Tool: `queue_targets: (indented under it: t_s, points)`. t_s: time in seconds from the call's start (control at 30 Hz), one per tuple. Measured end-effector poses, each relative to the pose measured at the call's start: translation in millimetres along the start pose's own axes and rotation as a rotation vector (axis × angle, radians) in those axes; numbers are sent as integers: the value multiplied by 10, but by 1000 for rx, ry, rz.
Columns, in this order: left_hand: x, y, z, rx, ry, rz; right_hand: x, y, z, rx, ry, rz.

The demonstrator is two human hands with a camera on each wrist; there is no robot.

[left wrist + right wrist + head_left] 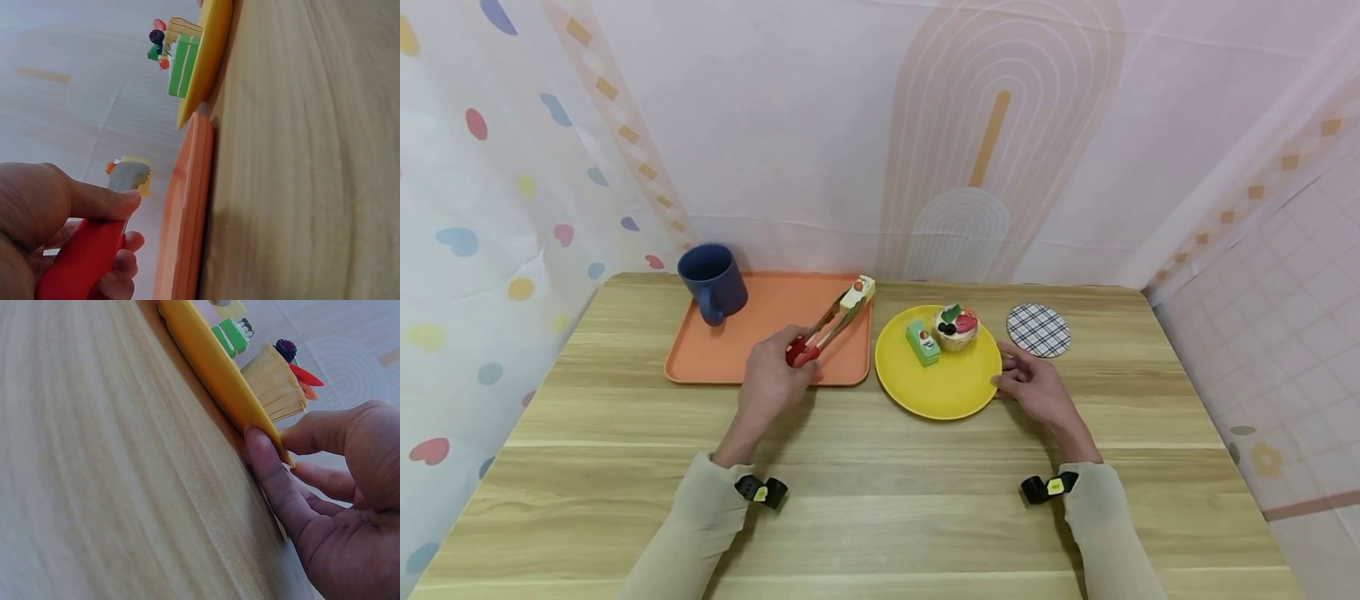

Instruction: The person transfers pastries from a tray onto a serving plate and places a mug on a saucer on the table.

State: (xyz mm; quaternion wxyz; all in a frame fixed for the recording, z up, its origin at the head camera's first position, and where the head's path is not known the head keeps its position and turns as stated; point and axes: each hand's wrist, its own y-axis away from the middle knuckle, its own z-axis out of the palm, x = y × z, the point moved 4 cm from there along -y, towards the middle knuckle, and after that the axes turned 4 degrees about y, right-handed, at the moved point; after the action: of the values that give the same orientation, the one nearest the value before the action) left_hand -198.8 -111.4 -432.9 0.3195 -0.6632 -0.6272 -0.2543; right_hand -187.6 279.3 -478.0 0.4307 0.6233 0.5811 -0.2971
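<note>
My left hand (pixel 773 371) grips red-handled tongs (pixel 826 329) above the orange tray (pixel 767 333). A pale yellow cake piece (pixel 859 292) with a small fruit topping is pinched between the tong tips, near the tray's far right corner. On the right, my right hand (pixel 1037 390) pinches the rim of a yellow plate (pixel 940 400), thumb and fingers on either side of the edge. That plate bears a green cake piece (pixel 922 343) and a fruit-topped tart (pixel 956 328) side by side. In the left wrist view the red handle (pixel 84 256) lies within the curled fingers.
A dark blue mug (pixel 713 283) stands on the tray's far left corner. Right of the plate lies a round checked coaster (pixel 1038 330), close to my right fingers. The wooden table (pixel 895 500) ends at a patterned cloth backdrop (pixel 790 125).
</note>
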Motion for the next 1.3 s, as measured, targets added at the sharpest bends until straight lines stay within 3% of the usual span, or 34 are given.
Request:
queue_targets:
  t_s: [0.5, 0.77, 1.3]
  points:
    - [140, 60, -53, 4, 11, 81, 30, 13, 0, -9, -1, 2]
    - [250, 89, -78, 17, 33, 165, 7, 16, 0, -13, 2, -1]
    - [374, 134, -75, -34, 70, 263, -19, 7, 3, -14, -3, 3]
